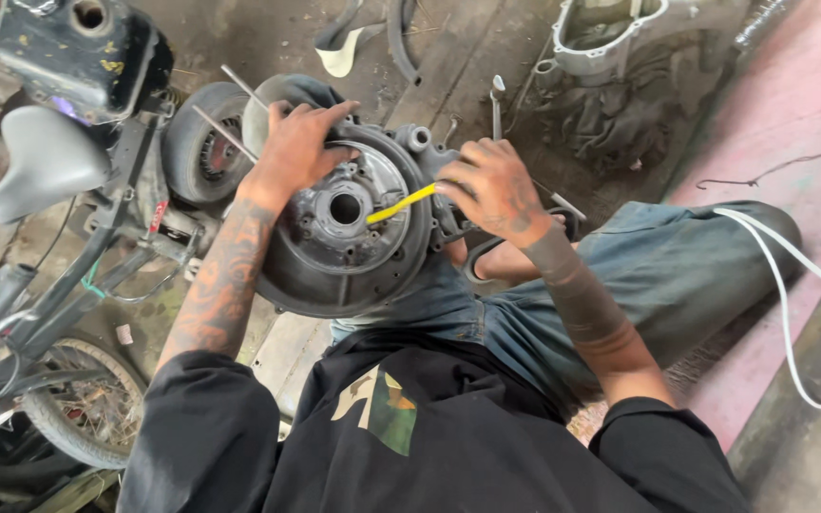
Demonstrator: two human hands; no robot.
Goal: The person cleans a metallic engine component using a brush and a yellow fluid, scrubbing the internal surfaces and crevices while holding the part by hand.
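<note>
Engine case point(334, 256) rests on the seated person's lap. Left hand point(301, 142) grips its upper rim, fingers closed over the edge. Right hand point(496, 190) clamps a yellow tool point(401, 203), tip near the central bore point(345, 208).

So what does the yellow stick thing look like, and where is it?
Find the big round grey engine cover resting on the person's lap. The right hand holds a thin yellow tool pointing toward the cover's middle hole. It is the only bright yellow thing among grey, greasy metal.
</note>
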